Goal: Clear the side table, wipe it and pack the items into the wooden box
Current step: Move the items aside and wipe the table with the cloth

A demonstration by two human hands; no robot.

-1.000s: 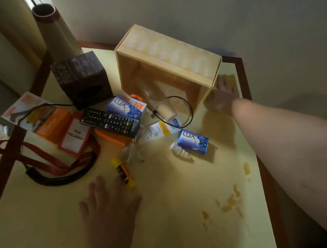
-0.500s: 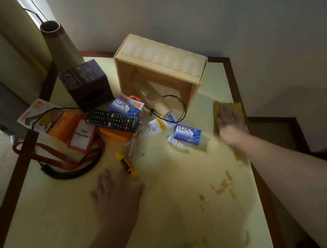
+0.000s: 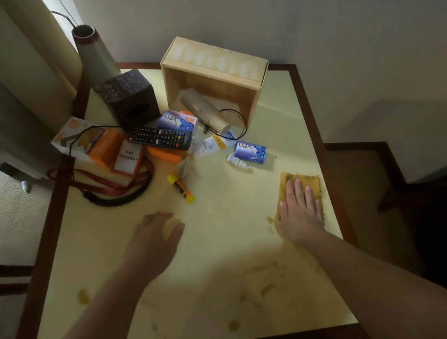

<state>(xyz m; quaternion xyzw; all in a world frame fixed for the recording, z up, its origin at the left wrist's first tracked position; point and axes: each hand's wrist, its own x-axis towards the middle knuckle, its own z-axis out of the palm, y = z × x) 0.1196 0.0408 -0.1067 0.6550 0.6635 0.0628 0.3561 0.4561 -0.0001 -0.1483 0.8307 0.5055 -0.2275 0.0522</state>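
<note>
My right hand [image 3: 301, 210] presses flat on a yellow cloth [image 3: 310, 183] near the right edge of the cream side table [image 3: 228, 254]. My left hand [image 3: 154, 236] rests on the tabletop at centre left, holding nothing. The wooden box [image 3: 216, 64] lies on its side at the back, a stack of paper cups [image 3: 204, 111] spilling from its mouth. In front of it lie a black remote [image 3: 159, 138], two blue soap boxes [image 3: 250, 152] [image 3: 176, 121], a white tube [image 3: 214, 143] and a yellow glue stick [image 3: 180, 188].
A dark tissue box [image 3: 127, 99] and a tall vase [image 3: 92, 52] stand at the back left. Orange boxes [image 3: 98, 146] and a badge on a red lanyard [image 3: 109, 185] lie at the left edge. Brown stains [image 3: 261, 284] mark the near tabletop. A wall runs behind.
My right hand has slid the cloth along the right edge from beside the box toward me. My left hand stayed about where it was on the table.
</note>
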